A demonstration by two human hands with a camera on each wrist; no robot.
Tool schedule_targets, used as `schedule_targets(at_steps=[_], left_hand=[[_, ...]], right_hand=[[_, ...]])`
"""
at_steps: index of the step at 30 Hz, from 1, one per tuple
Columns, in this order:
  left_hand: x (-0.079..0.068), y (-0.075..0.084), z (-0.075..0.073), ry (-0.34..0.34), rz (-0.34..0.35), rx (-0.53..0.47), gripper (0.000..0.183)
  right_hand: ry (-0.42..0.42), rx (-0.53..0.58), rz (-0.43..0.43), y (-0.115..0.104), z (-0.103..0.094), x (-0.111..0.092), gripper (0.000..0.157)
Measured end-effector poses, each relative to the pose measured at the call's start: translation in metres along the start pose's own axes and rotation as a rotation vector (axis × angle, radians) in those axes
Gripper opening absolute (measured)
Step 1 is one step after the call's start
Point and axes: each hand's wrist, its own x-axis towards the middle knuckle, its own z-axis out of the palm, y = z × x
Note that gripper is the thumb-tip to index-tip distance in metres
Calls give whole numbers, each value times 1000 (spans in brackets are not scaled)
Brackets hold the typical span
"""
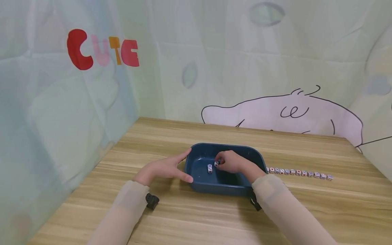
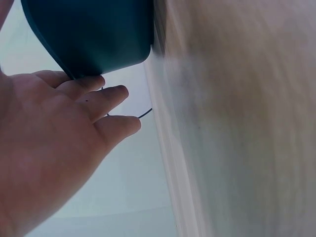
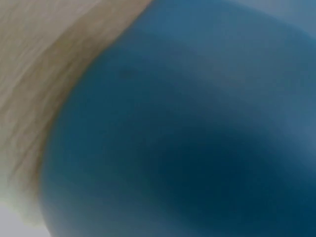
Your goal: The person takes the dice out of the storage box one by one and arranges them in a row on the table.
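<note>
A dark blue rectangular bin [image 1: 211,189] stands on the table in the head view. My left hand [image 1: 163,170] spreads its thumb and fingers against the bin's left end, touching two of its corners. In the left wrist view the straight fingers of that hand [image 2: 64,113] rest along the bin's outer wall [image 2: 98,39]. My right hand [image 1: 231,162] reaches inside over the right rim and pinches a white die [image 1: 216,163] at its fingertips. Beside it, white dice [image 1: 209,168] sit on the bin floor. The bin's blurred wall [image 3: 123,138] fills most of the right wrist view.
A row of several white dice [image 1: 298,173] runs rightward from the bin's right side across the wooden table [image 1: 190,217]. Printed cloth walls [image 1: 171,51] stand behind and to the left. Black wrist straps [image 1: 152,201] show below the sleeves.
</note>
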Motion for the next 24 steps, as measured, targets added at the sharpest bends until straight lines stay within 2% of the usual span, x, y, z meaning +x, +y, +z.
schedule_targets(at_steps=[9, 24], left_hand=[[-1, -5, -1, -2, 13, -1, 112], [0, -9, -1, -5, 4, -14, 110]], right_hand=[[-6, 10, 33, -5, 3, 2, 24], [-1, -32, -8, -7, 2, -2, 13]])
